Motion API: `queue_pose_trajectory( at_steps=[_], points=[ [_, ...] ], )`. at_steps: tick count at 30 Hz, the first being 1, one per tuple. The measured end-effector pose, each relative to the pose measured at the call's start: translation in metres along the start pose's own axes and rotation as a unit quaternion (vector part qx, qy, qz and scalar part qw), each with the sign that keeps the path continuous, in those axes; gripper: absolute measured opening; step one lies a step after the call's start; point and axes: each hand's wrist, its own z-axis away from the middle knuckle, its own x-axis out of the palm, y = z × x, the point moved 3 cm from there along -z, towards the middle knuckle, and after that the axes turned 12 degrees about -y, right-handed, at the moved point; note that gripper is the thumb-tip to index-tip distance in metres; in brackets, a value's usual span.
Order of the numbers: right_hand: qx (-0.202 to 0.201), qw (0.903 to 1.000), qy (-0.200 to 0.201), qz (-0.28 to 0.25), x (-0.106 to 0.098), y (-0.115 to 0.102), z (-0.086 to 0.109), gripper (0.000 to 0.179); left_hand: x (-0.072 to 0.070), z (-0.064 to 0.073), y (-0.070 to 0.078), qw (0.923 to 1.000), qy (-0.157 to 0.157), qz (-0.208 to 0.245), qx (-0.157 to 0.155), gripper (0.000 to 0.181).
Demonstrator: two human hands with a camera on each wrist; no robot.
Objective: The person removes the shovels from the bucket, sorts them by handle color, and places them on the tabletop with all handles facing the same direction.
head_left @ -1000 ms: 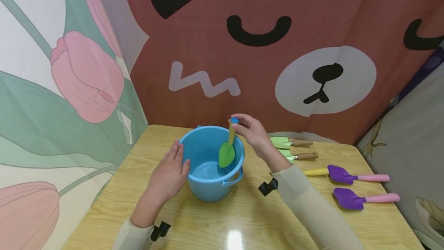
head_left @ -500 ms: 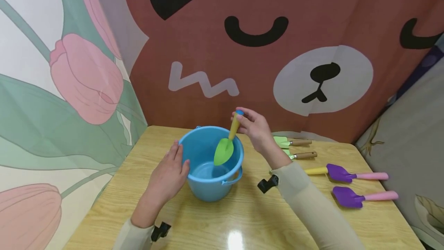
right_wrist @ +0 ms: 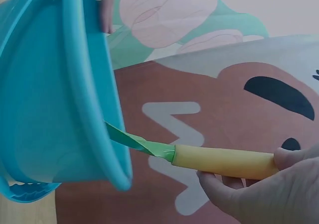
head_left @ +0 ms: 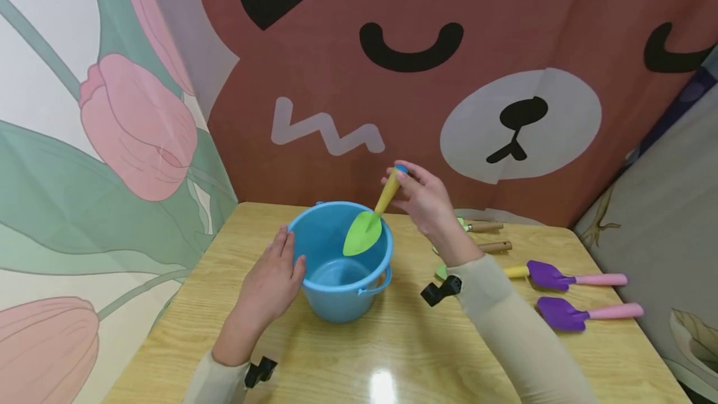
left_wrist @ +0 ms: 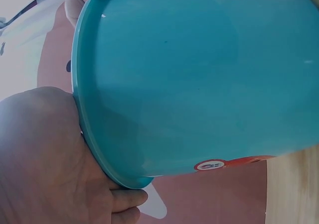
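A light blue bucket (head_left: pixel 336 305) stands upright on the wooden table, its handle lowered at the right side. My left hand (head_left: pixel 270 285) rests against the left of its rim with fairly straight fingers; the left wrist view shows the palm (left_wrist: pixel 45 154) touching that rim. My right hand (head_left: pixel 429 207) pinches the upper end of the yellow handle (right_wrist: pixel 224 162) of a toy trowel. The trowel's green blade (head_left: pixel 361 234) tilts down into the bucket mouth, above the floor of the bucket. Part of the blade is hidden behind the rim in the right wrist view.
Right of the bucket lie two purple trowels (head_left: pixel 561 314) with pink handles. Behind and under my right forearm are green-bladed trowels with brown handles (head_left: pixel 495 246) and one with a yellow handle (head_left: pixel 516 272), partly hidden. A printed bear curtain (head_left: pixel 314 173) hangs behind the wooden table (head_left: pixel 320 360).
My right hand has risen and moved slightly right, lifting the trowel higher in the bucket and tilting it more. My left hand and the bucket stay where they were.
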Motion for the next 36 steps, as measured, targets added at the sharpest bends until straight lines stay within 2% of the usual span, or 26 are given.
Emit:
queue_pose_trajectory(
  at_steps=[14,21,25,28,32,36],
  points=[
    [-0.019,0.9983,0.002,-0.054,-0.006,-0.030,0.017,0.041,-0.004,0.000,0.001,0.9997,0.015,-0.013,0.016,0.066],
    [-0.031,0.9941,0.000,-0.104,-0.020,-0.035,0.030,0.037,-0.002,0.001,0.001,0.9998,0.005,-0.012,0.011,0.067],
    [-0.055,0.9844,-0.015,-0.166,-0.031,-0.040,0.039,0.026,-0.002,0.001,0.001,0.9999,0.003,-0.012,0.012,0.067],
    [-0.078,0.9714,-0.031,-0.222,-0.041,-0.043,0.046,0.018,-0.001,0.001,0.000,0.9998,0.003,-0.013,0.014,0.067],
    [-0.102,0.9555,-0.043,-0.274,-0.053,-0.048,0.058,0.017,-0.002,0.002,0.000,0.9998,0.001,-0.013,0.013,0.067],
    [-0.106,0.9426,-0.048,-0.313,-0.065,-0.050,0.072,0.019,-0.002,0.002,0.000,0.9999,0.001,-0.011,0.011,0.067]
  ],
)
